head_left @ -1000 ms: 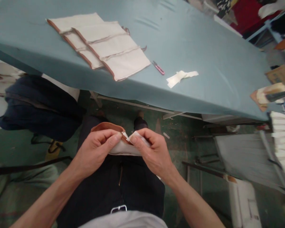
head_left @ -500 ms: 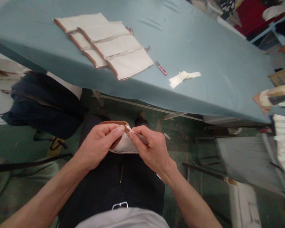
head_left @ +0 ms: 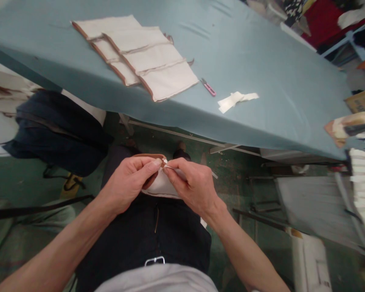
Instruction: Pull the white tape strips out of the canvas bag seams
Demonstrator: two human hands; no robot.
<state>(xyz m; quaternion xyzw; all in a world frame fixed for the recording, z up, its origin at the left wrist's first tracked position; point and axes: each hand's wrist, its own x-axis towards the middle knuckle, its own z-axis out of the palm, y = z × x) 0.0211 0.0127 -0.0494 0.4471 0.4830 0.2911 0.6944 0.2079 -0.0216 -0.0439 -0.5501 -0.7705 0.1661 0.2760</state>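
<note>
Above my lap I hold a white fabric piece with brown edging, its strip curving up behind my left fingers. My left hand pinches the brown-edged part between thumb and forefinger. Right beside it, my right hand is closed in a pinch on the white cloth. The fingertips of both hands nearly meet at a small white bit on the edge. Much of the piece is hidden behind my hands.
On the blue-green table lie stacked white panels with brown edging, pink-handled thread snips and white fabric strips. A dark blue cloth bundle is at the left. A metal frame stands at the right.
Both hands stay closed on the fabric at almost the same spot. My right fingertips have shifted slightly left, closer to the left ones. The view has moved a little.
</note>
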